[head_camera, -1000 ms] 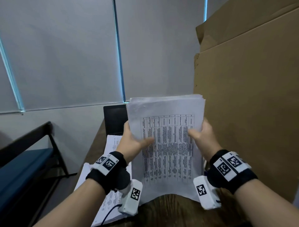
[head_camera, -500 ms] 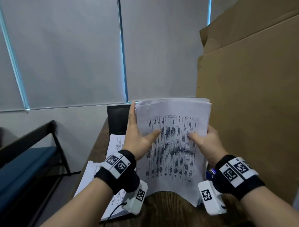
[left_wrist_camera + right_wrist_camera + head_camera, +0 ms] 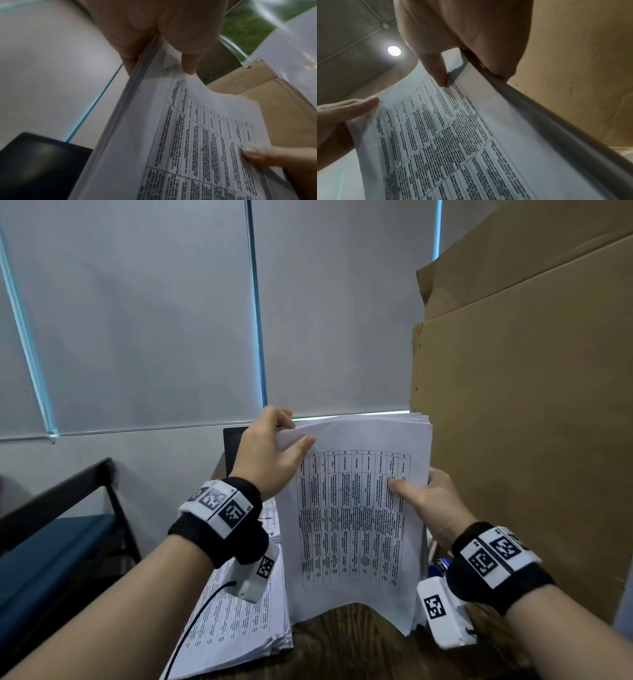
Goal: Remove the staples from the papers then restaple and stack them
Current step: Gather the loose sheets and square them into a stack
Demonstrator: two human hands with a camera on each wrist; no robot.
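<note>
Head view: left hand [image 3: 270,450] has climbed from mid-edge of the held sheaf [image 3: 356,518] to its top left corner inside the last second — thumb on the front sheet, fingers curled over the top edge behind, pinching that corner. Right hand [image 3: 430,505] hasn't moved: thumb flat on the printed table at the right edge, fingers out of sight behind the pages, so it grips the sheaf there.

Left wrist view shows the corner pages [image 3: 173,67] slightly ruffled under the thumb tip [image 3: 188,63]; no staple can be made out there, too blurred. Likely meaning: squaring-up is done and the person is checking or locating the stapling corner, so restapling or staple removal looks next — can't tell which.

Sheaf stands near upright, bottom edge resting on the wooden table [image 3: 342,645] and bowing forward in the middle.

Room to move:
- Right: cardboard sheets [image 3: 531,440] stand just beside the sheaf's right edge and the right hand — tight, little swing that way.
- Left: second paper stack [image 3: 236,625] lies flat on the table, close to the sheaf's lower left, with a cable [image 3: 195,621] draped over it.
- Behind: a dark panel [image 3: 234,446] near the left hand, then the blinds [image 3: 154,320].
- Up and toward the person: open.
</note>
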